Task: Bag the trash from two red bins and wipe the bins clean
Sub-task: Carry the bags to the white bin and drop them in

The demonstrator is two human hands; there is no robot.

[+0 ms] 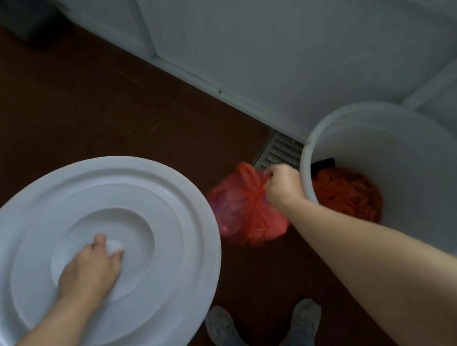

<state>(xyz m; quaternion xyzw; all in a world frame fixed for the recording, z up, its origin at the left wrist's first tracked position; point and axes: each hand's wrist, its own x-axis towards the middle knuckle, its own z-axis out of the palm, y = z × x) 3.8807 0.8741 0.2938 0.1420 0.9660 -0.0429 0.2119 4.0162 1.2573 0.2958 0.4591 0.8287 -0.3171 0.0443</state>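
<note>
— What are your hands doing?

— My left hand (87, 268) is curling its fingers round the small white knob (114, 245) at the centre of a big round white lid (147, 191), so I'm gripping the lid by that knob and holding it out flat on my left. My right hand (281, 184) is clenching into a fist on the knotted top of a red plastic bag (242, 215), which is hanging below my knuckles.

— Where is the bag hanging?

— It's dangling over the dark brown floor (63, 108), just beside the outer wall of a tall white bucket (429, 172), between that bucket and the lid. My right wrist is lying close against the bucket's rim.

— Anything in the bucket?

— Something red and crumpled (349, 196) is lying at the bottom; I can't tell exactly what it is. A dark block is sitting at the inner wall above it.

— And around you?

— A metal floor grate (277, 150) is showing behind the bag, at the foot of a pale grey cabinet front (289, 30). My two light shoes (222, 326) are pointing forward below the bag.
</note>
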